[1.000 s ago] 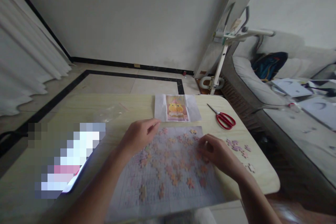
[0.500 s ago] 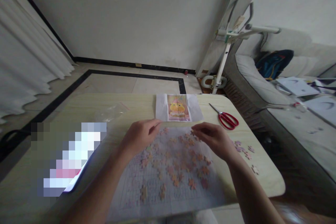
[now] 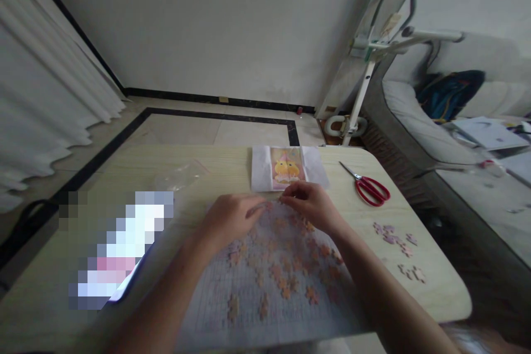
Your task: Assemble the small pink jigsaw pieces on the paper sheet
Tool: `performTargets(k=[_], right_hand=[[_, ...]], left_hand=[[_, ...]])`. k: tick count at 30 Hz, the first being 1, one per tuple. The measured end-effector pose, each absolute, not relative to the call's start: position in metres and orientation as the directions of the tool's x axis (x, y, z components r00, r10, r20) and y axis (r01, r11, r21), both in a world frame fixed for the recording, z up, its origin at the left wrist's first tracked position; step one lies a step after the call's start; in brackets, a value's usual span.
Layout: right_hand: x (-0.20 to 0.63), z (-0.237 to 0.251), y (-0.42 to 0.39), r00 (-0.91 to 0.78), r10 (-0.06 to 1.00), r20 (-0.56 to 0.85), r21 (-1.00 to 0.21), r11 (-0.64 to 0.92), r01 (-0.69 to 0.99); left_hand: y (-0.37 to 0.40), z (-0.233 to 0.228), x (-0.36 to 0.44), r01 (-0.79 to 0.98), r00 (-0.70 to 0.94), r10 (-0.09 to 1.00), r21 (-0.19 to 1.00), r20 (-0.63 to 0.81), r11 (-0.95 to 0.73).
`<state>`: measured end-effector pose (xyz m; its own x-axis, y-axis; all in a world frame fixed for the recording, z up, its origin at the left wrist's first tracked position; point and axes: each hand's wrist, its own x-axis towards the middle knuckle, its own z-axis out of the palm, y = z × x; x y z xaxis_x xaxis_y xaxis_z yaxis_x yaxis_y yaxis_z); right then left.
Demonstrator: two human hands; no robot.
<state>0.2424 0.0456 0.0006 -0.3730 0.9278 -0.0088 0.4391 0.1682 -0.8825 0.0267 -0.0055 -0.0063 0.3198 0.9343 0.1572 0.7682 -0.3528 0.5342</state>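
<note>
Loose jigsaw puzzle pieces (image 3: 286, 274), mostly orange and pink, are spread over a translucent sheet (image 3: 249, 329) on the table. At the sheet's far edge my right hand (image 3: 309, 204) is closed in a pinch on a small puzzle piece (image 3: 282, 198). Just left of it, my left hand (image 3: 236, 214) rests low with its fingers pressed together; whatever they hold is hidden. Beyond both hands lies a creased white paper with a picture of yellow cartoon figures (image 3: 287, 167).
Red-handled scissors (image 3: 371, 191) lie at the right, with more puzzle pieces (image 3: 390, 233) nearer me. On the left are a phone-like device (image 3: 124, 254) with a blurred screen and a clear plastic bag (image 3: 178, 176). A sofa (image 3: 415, 138) stands beyond the table's right edge.
My right hand has moved left, bringing the puzzle piece close to my left hand. The left hand stays nearly in place over the sheet. The whole view has shifted slightly.
</note>
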Motion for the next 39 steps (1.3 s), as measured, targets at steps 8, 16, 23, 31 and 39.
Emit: performTargets(k=[8, 16, 23, 31, 39], right_hand=[[0.2408, -0.0036, 0.0428, -0.397, 0.917, -0.039, -0.851, 0.177, 0.494], [0.2400, -0.0053, 0.0430, -0.393, 0.919, -0.028, -0.873, 0.170, 0.458], [0.2401, -0.0043, 0.0423, -0.375, 0.927, -0.004, -0.842, 0.200, 0.501], [0.2384, -0.0059, 0.0424, -0.378, 0.926, -0.014, -0.794, 0.219, 0.567], [0.2366, -0.0099, 0.0403, -0.361, 0.932, 0.013, -0.769, 0.240, 0.592]], left_hand=[[-0.0050, -0.0082, 0.0275, 0.758, 0.353, 0.922, 0.528, 0.161, -0.383], [-0.0039, -0.0110, 0.0289, 0.793, 0.383, 0.917, 0.468, 0.111, -0.389], [-0.0040, -0.0121, 0.0291, 0.794, 0.388, 0.915, 0.464, 0.110, -0.392], [-0.0037, -0.0106, 0.0296, 0.803, 0.383, 0.917, 0.448, 0.115, -0.392], [-0.0033, -0.0113, 0.0303, 0.825, 0.408, 0.909, 0.391, 0.086, -0.408]])
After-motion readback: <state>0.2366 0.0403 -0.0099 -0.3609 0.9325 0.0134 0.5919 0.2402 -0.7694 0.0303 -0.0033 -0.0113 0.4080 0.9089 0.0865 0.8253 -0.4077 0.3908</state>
